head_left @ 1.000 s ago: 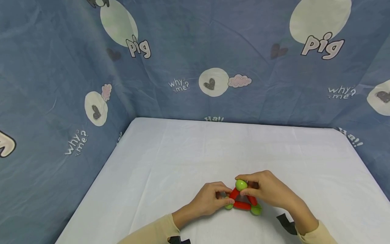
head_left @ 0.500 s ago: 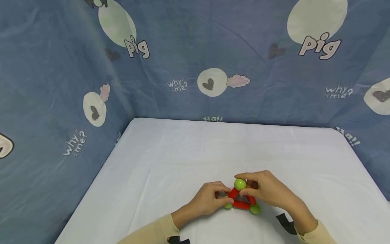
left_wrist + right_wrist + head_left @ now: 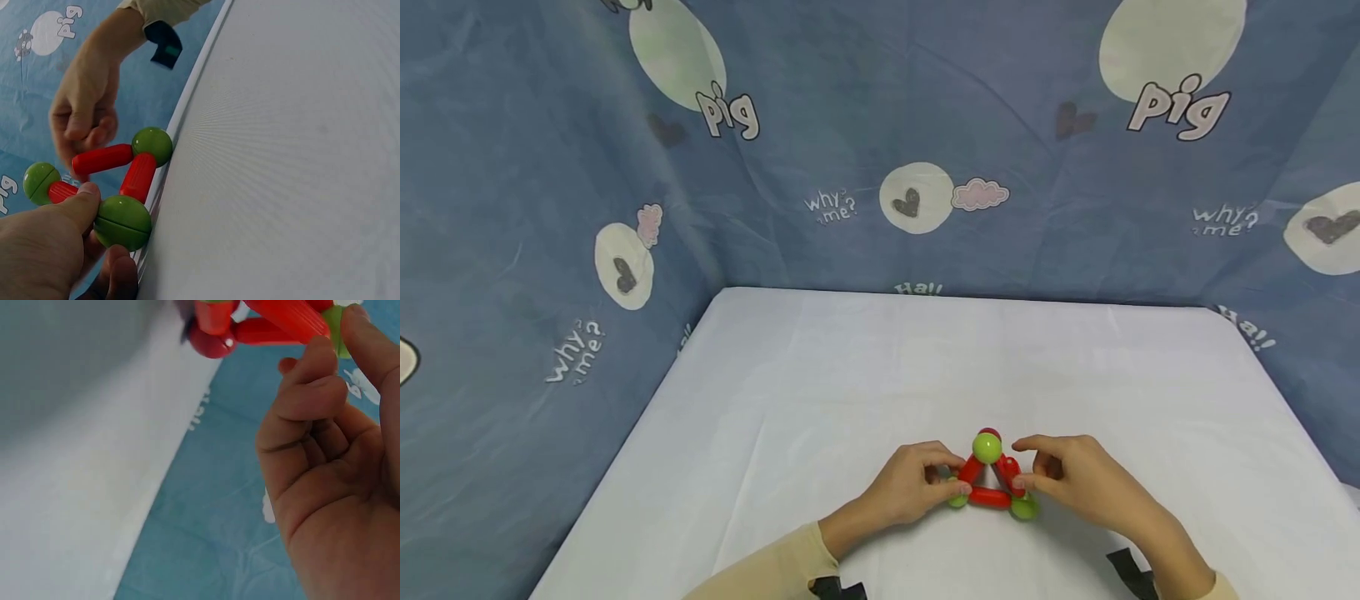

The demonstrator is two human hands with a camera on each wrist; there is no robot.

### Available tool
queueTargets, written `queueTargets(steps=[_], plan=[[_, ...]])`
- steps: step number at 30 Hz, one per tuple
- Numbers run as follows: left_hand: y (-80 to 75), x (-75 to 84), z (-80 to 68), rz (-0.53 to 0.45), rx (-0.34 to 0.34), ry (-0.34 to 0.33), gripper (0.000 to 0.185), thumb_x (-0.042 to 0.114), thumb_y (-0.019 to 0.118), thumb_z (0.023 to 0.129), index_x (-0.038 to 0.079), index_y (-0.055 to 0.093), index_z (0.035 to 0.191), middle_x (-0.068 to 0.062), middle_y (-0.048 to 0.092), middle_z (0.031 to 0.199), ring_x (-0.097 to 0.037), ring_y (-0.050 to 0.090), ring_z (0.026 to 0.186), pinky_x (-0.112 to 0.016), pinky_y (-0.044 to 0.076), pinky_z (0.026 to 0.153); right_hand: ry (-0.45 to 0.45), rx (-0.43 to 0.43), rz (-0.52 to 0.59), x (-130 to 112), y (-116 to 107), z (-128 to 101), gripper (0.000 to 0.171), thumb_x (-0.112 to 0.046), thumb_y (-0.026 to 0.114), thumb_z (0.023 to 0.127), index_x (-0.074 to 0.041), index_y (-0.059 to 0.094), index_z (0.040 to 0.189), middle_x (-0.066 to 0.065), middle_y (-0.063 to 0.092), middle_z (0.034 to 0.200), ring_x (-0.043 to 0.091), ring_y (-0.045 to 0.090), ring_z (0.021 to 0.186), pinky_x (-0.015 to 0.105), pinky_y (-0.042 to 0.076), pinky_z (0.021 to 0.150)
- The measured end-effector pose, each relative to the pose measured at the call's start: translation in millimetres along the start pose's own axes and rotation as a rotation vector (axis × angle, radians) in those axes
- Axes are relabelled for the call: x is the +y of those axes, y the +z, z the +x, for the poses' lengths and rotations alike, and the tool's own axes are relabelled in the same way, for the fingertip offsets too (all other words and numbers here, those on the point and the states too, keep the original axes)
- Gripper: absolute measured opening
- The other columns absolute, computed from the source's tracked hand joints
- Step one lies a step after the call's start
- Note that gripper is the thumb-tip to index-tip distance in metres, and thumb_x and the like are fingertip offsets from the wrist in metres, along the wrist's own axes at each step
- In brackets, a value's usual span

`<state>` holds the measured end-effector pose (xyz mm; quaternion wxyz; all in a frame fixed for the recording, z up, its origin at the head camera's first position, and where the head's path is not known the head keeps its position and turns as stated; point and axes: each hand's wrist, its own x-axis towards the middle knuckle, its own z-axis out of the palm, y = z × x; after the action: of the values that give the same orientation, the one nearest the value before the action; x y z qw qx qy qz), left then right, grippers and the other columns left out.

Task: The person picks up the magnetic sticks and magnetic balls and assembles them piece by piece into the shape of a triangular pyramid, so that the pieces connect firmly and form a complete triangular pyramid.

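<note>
A small frame of red rods and green balls stands on the white table near its front edge. My left hand pinches the lower left green ball between thumb and fingers. My right hand holds the frame's right side, its fingertips on a red rod and its thumb by the lower right green ball. The top green ball is uncovered, with a red piece just behind it. In the left wrist view my right hand is curled against a red rod.
A blue printed cloth walls the table at the back and on both sides. Black wrist straps and cream sleeves show at the bottom edge. White tabletop stretches beyond the frame to the back wall.
My right hand has left the top green ball and dropped to the frame's right side. My left hand keeps its hold on the lower left ball.
</note>
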<state>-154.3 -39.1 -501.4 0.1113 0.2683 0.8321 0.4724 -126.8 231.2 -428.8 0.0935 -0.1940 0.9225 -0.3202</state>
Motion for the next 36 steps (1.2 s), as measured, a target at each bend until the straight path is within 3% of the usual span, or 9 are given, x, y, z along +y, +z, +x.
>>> queueTargets(steps=[7, 14, 18, 21, 26, 31, 36], plan=[[-0.4, 0.4, -1.0, -0.004, 0.003, -0.018, 0.028, 0.028, 0.082, 0.088, 0.02, 0.073, 0.114, 0.008, 0.071, 0.096, 0.005, 0.05, 0.061, -0.014, 0.043, 0.057, -0.002, -0.027, 0.047, 6.9, 15.6, -2.3, 0.035, -0.036, 0.077, 0.09, -0.011, 0.075, 0.114, -0.016, 0.061, 0.069, -0.003, 0.05, 0.061, 0.019, 0.046, 0.057], [-2.9, 0.8, -0.1, 0.01, -0.019, 0.033, 0.066, 0.029, 0.079, 0.091, 0.022, 0.048, 0.149, 0.006, 0.072, 0.102, 0.006, 0.052, 0.058, -0.014, 0.044, 0.055, -0.026, -0.013, 0.044, 7.1, 23.4, -1.1, 0.022, -0.028, 0.075, 0.093, -0.013, 0.077, 0.108, -0.017, 0.063, 0.072, -0.005, 0.052, 0.064, 0.019, 0.047, 0.058], [-5.4, 8.0, 4.8, 0.049, -0.006, 0.089, 0.067, 0.03, 0.072, 0.097, 0.03, 0.04, 0.156, 0.005, 0.074, 0.105, 0.005, 0.053, 0.06, -0.015, 0.045, 0.056, -0.032, -0.008, 0.032, 6.1, 22.7, -1.0, 0.017, -0.025, 0.074, 0.093, -0.015, 0.078, 0.106, -0.018, 0.061, 0.071, -0.004, 0.05, 0.064, 0.019, 0.046, 0.058], [-8.1, 17.0, 11.1, 0.096, 0.0, 0.134, 0.062, 0.033, 0.067, 0.1, 0.035, 0.04, 0.156, 0.004, 0.075, 0.106, 0.005, 0.053, 0.062, -0.014, 0.046, 0.058, -0.044, -0.006, 0.032, 5.2, 21.7, -1.4, 0.014, -0.024, 0.074, 0.094, -0.015, 0.077, 0.104, -0.018, 0.059, 0.07, -0.004, 0.049, 0.063, 0.019, 0.045, 0.057], [-12.3, 28.1, 19.1, 0.158, -0.015, 0.197, 0.049, 0.036, 0.063, 0.101, 0.03, 0.053, 0.149, 0.006, 0.074, 0.11, 0.003, 0.054, 0.069, -0.014, 0.048, 0.061, -0.059, -0.015, 0.05, 2.3, 21.6, -1.9, 0.013, -0.023, 0.072, 0.095, -0.015, 0.077, 0.103, -0.015, 0.06, 0.071, -0.004, 0.047, 0.063, 0.019, 0.044, 0.057], [-11.3, 29.6, 21.3, 0.149, -0.068, 0.207, 0.046, 0.038, 0.062, 0.1, 0.024, 0.059, 0.144, 0.007, 0.073, 0.109, 0.002, 0.054, 0.071, -0.014, 0.048, 0.063, -0.066, -0.016, 0.049, 1.3, 22.3, -2.8, 0.013, -0.026, 0.071, 0.096, -0.016, 0.077, 0.102, -0.014, 0.059, 0.069, -0.004, 0.046, 0.063, 0.019, 0.042, 0.056], [-10.2, 30.6, 22.5, 0.186, -0.078, 0.222, 0.046, 0.04, 0.062, 0.1, 0.024, 0.059, 0.144, 0.007, 0.074, 0.107, 0.004, 0.054, 0.069, -0.012, 0.047, 0.063, -0.073, -0.009, 0.045, 2.2, 22.9, -4.1, 0.009, -0.027, 0.07, 0.097, -0.02, 0.075, 0.095, -0.017, 0.054, 0.067, -0.004, 0.044, 0.061, 0.018, 0.041, 0.055]])
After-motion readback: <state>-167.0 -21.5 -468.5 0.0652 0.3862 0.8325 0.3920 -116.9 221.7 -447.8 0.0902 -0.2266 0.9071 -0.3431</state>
